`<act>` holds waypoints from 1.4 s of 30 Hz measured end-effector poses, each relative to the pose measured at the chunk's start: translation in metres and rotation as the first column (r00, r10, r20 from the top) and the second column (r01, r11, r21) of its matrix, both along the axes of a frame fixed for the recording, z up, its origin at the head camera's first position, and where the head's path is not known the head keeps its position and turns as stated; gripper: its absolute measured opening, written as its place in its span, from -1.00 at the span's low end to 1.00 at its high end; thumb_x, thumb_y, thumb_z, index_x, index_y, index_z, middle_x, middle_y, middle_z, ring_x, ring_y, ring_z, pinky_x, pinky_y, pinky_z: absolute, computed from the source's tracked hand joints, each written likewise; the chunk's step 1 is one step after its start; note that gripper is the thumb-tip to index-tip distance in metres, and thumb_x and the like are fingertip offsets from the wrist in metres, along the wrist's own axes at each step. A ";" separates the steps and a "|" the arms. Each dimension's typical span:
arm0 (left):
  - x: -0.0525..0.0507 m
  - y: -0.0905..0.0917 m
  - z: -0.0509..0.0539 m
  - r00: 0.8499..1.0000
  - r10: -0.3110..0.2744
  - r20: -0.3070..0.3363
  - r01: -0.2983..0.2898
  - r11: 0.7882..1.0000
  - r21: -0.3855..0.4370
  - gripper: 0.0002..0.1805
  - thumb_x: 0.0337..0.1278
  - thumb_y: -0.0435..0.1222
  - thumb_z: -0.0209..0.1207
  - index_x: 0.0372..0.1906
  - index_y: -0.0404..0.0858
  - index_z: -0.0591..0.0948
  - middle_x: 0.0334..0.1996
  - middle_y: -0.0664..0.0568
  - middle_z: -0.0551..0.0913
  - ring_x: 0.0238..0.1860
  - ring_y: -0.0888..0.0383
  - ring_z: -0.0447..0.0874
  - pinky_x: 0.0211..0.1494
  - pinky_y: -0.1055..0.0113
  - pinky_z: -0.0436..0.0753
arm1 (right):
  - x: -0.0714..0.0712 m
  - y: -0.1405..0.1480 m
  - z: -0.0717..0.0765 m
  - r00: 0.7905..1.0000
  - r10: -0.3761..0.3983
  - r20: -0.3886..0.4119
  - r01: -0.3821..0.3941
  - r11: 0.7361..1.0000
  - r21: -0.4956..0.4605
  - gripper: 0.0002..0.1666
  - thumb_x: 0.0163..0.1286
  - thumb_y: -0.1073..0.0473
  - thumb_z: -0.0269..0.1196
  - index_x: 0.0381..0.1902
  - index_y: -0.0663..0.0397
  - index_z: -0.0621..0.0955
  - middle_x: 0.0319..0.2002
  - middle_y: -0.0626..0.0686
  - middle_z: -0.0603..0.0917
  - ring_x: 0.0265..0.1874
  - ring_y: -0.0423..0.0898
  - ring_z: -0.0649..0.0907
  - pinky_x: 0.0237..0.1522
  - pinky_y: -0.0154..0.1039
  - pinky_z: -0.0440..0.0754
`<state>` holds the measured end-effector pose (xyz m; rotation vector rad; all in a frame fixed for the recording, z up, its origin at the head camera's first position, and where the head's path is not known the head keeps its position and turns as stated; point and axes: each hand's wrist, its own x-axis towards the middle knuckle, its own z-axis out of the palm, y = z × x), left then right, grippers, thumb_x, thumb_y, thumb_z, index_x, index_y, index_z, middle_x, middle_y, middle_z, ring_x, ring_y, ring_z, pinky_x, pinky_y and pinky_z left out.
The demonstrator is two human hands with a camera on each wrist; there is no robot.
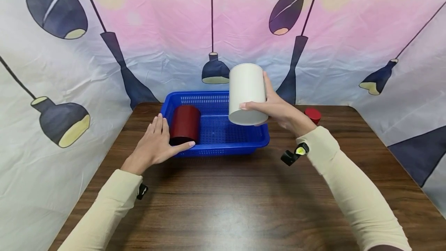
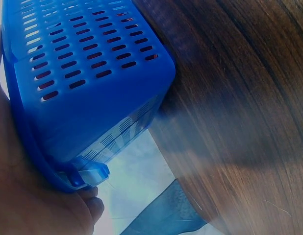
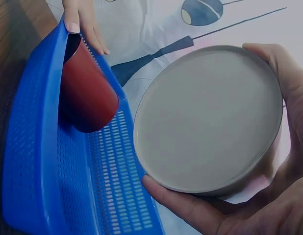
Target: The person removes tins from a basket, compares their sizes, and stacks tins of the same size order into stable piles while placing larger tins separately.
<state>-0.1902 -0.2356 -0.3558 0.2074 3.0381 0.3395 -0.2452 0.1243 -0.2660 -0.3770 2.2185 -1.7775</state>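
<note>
My right hand (image 1: 278, 109) grips a white cylindrical canister (image 1: 247, 92) by its side and holds it over the right part of a blue plastic basket (image 1: 209, 149). In the right wrist view the canister's flat round end (image 3: 208, 120) faces the camera. A dark red cylinder (image 1: 186, 123) lies on its side in the left end of the basket. My left hand (image 1: 155, 142) rests on the basket's front left corner, fingers straight along the left rim and thumb stretched over the front rim. The left wrist view shows the basket's slotted outer wall (image 2: 92, 54) beside the palm.
A small round red object (image 1: 313, 115) stands on the wooden table (image 1: 216, 200) at the back right, partly hidden by the right forearm. Behind the table hangs a cloth backdrop (image 1: 181, 30) printed with lamps.
</note>
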 end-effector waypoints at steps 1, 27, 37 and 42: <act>0.000 0.000 0.000 1.000 -0.001 0.004 0.001 1.000 -0.001 0.49 -0.01 0.64 -0.16 0.55 -0.57 -0.20 0.57 -0.42 -0.38 0.56 -0.39 -0.41 0.55 -0.25 -0.20 | 0.003 0.005 0.000 1.000 -0.008 -0.014 0.008 1.000 0.011 0.46 0.19 -0.02 0.48 0.55 -0.73 -0.38 0.53 0.03 -0.02 0.26 0.20 0.42 0.06 0.21 0.59; -0.001 -0.001 -0.001 1.000 -0.004 0.014 0.003 1.000 0.008 0.50 -0.02 0.64 -0.15 0.55 -0.56 -0.22 0.57 -0.41 -0.42 0.56 -0.37 -0.45 0.55 -0.26 -0.24 | 0.071 0.148 -0.020 0.993 -0.085 -0.076 0.089 0.995 0.042 0.32 0.41 0.25 0.24 0.51 -0.76 -0.46 0.58 0.05 -0.36 0.38 0.21 0.08 0.02 -0.24 0.48; -0.001 -0.001 0.000 1.000 -0.002 0.010 0.002 1.000 0.002 0.50 -0.01 0.64 -0.15 0.54 -0.58 -0.20 0.57 -0.42 -0.41 0.56 -0.38 -0.45 0.55 -0.26 -0.25 | 0.085 0.197 -0.042 0.990 -0.143 -0.011 0.142 0.988 -0.055 0.27 0.47 0.26 0.16 0.50 -0.74 -0.49 0.55 -0.08 -0.59 0.33 0.19 0.01 -0.15 -0.29 0.57; -0.002 -0.001 -0.001 1.000 -0.005 0.007 0.005 1.000 0.005 0.49 -0.01 0.63 -0.15 0.55 -0.57 -0.21 0.57 -0.42 -0.39 0.56 -0.38 -0.45 0.54 -0.27 -0.23 | 0.089 0.217 -0.054 0.984 -0.175 0.033 0.177 0.981 -0.078 0.26 0.49 0.24 0.16 0.48 -0.81 -0.49 0.53 0.05 -0.58 0.12 -0.01 0.31 -0.22 -0.08 0.67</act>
